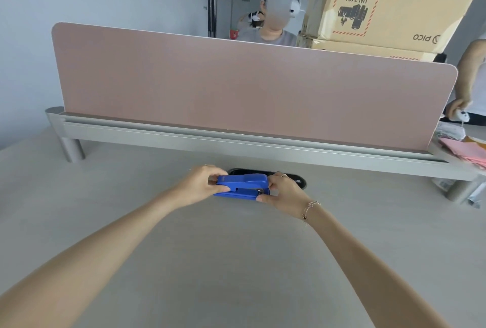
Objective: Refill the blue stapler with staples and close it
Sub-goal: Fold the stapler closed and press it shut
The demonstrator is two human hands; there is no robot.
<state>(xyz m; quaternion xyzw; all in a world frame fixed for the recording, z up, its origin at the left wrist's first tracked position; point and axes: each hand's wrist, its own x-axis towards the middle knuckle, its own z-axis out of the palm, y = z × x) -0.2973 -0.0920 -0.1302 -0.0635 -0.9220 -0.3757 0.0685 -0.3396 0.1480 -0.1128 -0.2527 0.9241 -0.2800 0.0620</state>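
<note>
Both hands steady a blue stapler above the desk.
The left hand pinches its rear and the right hand its front, apparently to work the lid.

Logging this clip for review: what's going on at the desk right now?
A person holds a blue stapler in both hands, just in front of a dark cable port in the desk. The left hand grips one end, the right hand the other. The stapler looks closed or nearly so; no loose staples are visible.
</note>
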